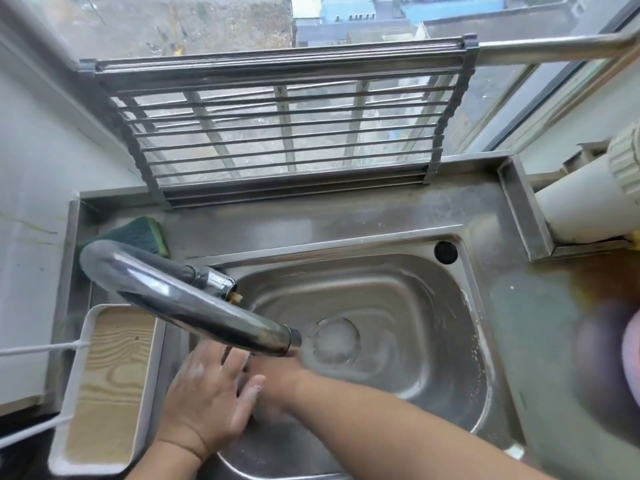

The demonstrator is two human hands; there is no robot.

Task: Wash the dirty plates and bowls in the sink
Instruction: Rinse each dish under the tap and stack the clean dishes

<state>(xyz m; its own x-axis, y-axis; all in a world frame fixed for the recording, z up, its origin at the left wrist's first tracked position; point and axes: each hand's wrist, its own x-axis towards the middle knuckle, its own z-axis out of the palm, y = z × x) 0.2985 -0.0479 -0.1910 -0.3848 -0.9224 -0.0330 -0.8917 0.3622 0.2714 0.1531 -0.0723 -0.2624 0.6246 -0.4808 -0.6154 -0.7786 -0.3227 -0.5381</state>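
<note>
Soapy hands [221, 393] — under faucet [187, 303]

The left hand [207, 389], fingers spread (soapy), lies over the right hand [273, 379], forearms converging.

No text, label, brand or number can be read anywhere.

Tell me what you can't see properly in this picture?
Head view:
- Right hand: mostly hidden under the left hand and the faucet, so its fingers can't be read.
- Blurred purple and pink shape at the right edge: too blurred and cut off to name.
- White pipe: cut off by the right edge.
- Sponge: partly behind the faucet.
</note>
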